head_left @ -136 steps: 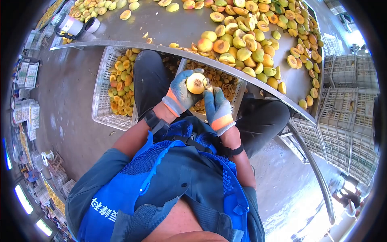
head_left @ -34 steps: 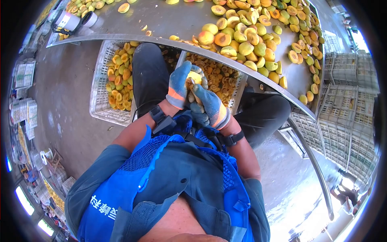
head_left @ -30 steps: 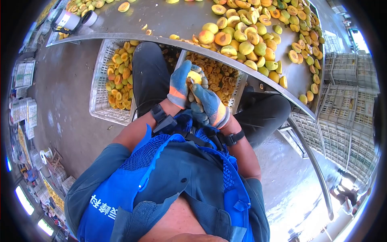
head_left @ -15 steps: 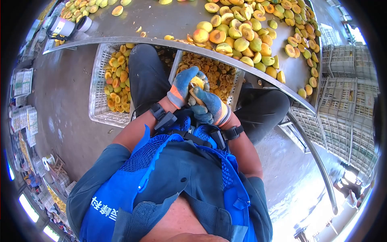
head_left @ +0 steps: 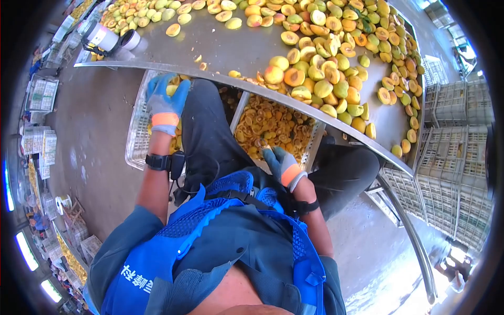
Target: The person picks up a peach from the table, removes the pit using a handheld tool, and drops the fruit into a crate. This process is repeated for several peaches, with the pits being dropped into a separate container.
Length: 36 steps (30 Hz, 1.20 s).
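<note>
The left hand (head_left: pixel 167 104) is loosely spread, fingers parted over smooth yellow, green-tinged fruit (head_left: pixel 171 90) in the left crate (head_left: pixel 136 137), though whether it grips a piece cannot be told. The right hand (head_left: pixel 282 165) curls beside the middle crate's orange-brown pieces (head_left: pixel 273 123), anything in its fingertips too small to identify. Glove and knee (head_left: pixel 206 107) hide part of the left crate, the table edge (head_left: pixel 262 89) crosses beyond, and bare floor (head_left: pixel 94 131) opens leftward.

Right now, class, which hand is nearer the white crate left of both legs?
Left: the left hand is over or in the white crate; the right hand is farther off, between the legs.
</note>
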### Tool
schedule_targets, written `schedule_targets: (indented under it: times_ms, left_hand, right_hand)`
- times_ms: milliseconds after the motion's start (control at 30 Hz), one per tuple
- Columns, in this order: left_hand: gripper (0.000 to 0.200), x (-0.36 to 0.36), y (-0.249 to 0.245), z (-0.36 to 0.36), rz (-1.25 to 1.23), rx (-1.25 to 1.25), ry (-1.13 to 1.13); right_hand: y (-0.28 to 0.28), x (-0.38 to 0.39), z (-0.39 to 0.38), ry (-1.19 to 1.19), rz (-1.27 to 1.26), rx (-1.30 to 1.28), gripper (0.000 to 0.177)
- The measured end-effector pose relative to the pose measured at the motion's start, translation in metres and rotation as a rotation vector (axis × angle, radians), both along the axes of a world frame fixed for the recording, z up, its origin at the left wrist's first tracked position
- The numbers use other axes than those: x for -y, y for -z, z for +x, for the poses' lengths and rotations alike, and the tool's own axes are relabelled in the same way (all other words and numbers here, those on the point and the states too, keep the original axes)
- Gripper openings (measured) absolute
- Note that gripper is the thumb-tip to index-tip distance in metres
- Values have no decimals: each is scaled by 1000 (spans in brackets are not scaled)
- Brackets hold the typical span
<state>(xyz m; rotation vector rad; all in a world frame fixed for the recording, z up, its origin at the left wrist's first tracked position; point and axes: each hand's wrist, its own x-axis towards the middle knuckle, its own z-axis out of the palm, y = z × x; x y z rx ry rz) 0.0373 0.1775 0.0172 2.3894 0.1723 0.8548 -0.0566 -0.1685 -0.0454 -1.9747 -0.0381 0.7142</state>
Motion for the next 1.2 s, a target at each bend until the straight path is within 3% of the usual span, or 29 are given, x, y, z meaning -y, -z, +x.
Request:
schedule_targets:
  times_ms: [33, 133, 200, 267, 367, 500, 600, 633, 667, 733, 833, 933, 1033, 1200]
  left_hand:
    - [33, -5, -6, 2, 547, 35, -118]
    - [36, 39, -10, 31, -15, -161, 263]
    - [40, 85, 1, 56, 113, -127, 487]
    - [45, 130, 26, 85, 114, -198, 521]
    - [54, 176, 37, 114, 230, -543, 494]
    - [63, 184, 53, 133, 300, -626, 406]
    - [61, 166, 48, 116, -273, -436, 513]
    - [52, 160, 40, 107, -626, -467, 609]
    - [51, 153, 32, 94, -1081, -488, 712]
    - [49, 148, 9, 61, -2007, -435, 869]
    - [47, 147, -2, 28, -2247, -390, 828]
    - [45, 153, 12, 10, -2253, -357, 762]
    - [41, 162, 19, -7, -2060, -350, 626]
    - [38, 170, 18, -27, -1911, -354, 644]
  right_hand:
    - [6, 0, -2, 20, 33, -24, 43]
    - [2, -1, -2, 55, 81, -12, 40]
    - [7, 1, 1, 82, 89, 25, 39]
    - [2, 2, 0, 175, 130, 74, 33]
    - [-10, 8, -5, 265, 120, 129, 30]
    - [-4, 15, -11, 317, 173, 187, 25]
    - [-9, 11, -6, 475, 406, 37, 21]
    - [-16, 8, -2, 458, 498, 79, 17]
    - [-27, 12, 2, 481, 590, -61, 18]
    - [-56, 4, 14, 476, 633, -54, 14]
    - [-75, -7, 29, 399, 617, 28, 17]
    - [-74, -18, 37, 337, 490, 163, 22]
    - [-75, -27, 39, 292, 316, 383, 27]
    - [-72, -31, 33, 273, 269, 416, 29]
